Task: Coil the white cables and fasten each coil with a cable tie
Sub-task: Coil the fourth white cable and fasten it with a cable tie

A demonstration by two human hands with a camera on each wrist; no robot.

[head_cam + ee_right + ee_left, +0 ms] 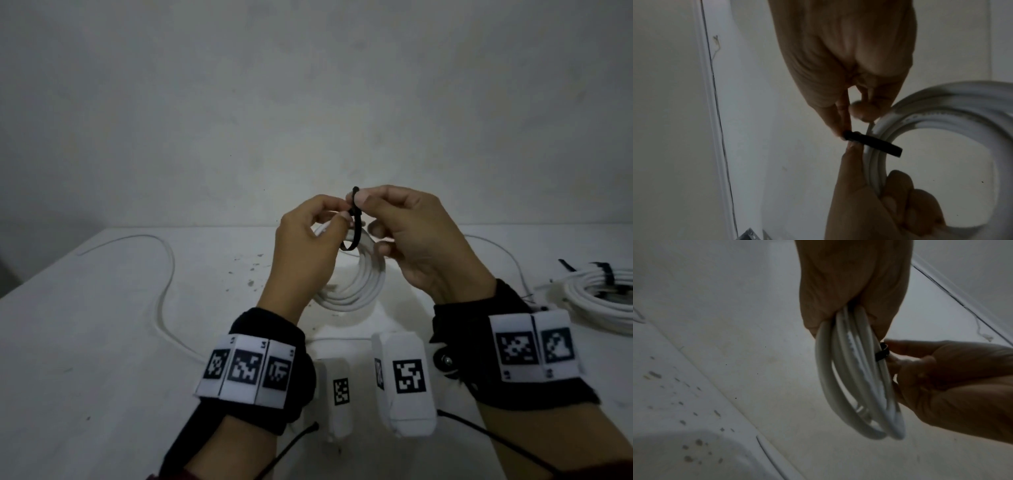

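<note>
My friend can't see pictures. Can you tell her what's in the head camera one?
Two hands hold a coil of white cable above a white table; the left hand and right hand pinch a black cable tie looped round it. A tied coil lies at right, a loose cable at left.

Both hands bare. Left wrist band [270, 363]: black fabric, carrying a white strip with three black-and-white square coded markers. Right wrist band [507, 342]: black fabric, white strip with two such markers, one metal screw on a round black mount. White marker-bearing camera housings under each wrist. Thin black cables trail from both.
</note>
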